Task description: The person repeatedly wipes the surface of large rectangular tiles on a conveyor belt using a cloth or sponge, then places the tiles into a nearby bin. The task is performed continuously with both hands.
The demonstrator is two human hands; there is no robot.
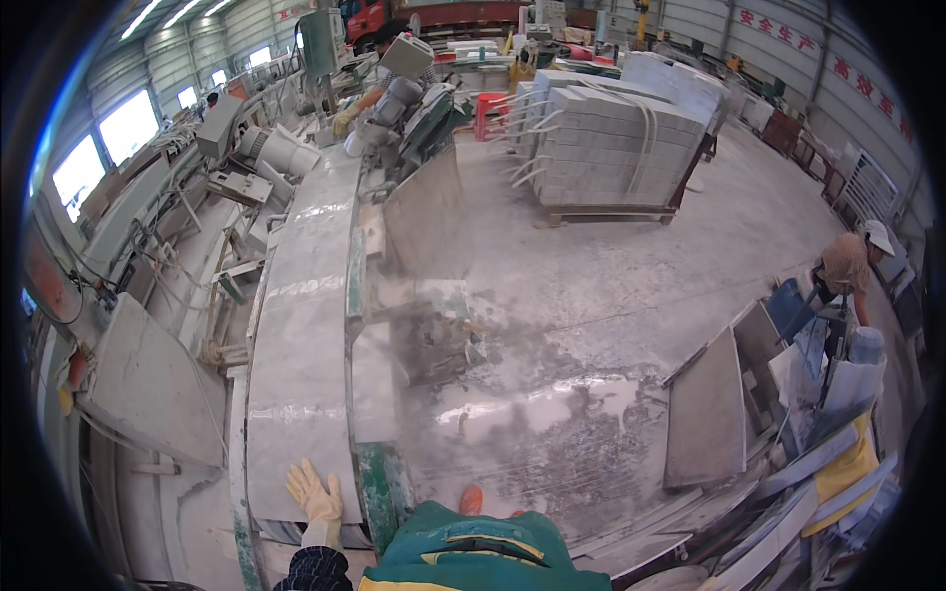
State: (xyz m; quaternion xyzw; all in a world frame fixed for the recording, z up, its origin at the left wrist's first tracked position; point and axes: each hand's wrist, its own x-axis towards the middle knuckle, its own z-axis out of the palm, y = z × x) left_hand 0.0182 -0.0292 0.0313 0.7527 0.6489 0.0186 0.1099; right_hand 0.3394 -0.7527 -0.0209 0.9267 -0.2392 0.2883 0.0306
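While left hand (315, 495) apparently touches pale surface (301, 394), red lettering (777, 31) marks wall (788, 74).

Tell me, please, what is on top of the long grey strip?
The gloved left hand appears to rest on the strip at its near end; shiny bands cross it farther away. What lies directly under the hand is covered.

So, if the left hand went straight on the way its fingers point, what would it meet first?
The left hand would likely cross more of the flat grey surface, then meet the narrow rail along its left edge, though depth is unclear.
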